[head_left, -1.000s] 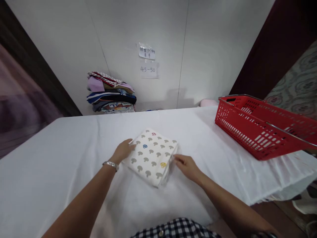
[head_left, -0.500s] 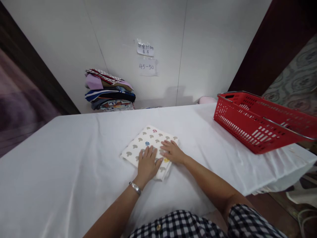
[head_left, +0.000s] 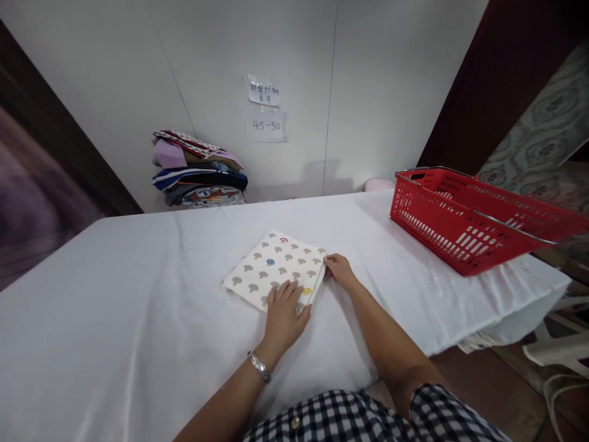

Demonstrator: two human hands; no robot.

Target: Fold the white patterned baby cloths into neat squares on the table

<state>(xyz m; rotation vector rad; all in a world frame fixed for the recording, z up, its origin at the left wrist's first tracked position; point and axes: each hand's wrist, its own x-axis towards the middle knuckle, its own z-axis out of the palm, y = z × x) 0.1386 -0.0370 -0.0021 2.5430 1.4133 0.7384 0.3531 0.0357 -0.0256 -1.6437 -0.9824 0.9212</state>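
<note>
L hand (head_left: 286,313) flat on folded cloth (head_left: 276,261), fingers spread. R hand (head_left: 340,270) curled @ its edge, can't tell grip tbh.

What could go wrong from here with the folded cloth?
The left hand lies flat on the mushroom-print cloth near its front edge, so sliding it could ruck up the top layer. The right hand is at the right corner; an uneven tug there might skew the layers. The white table cover is wrinkled and could shift too.
</note>
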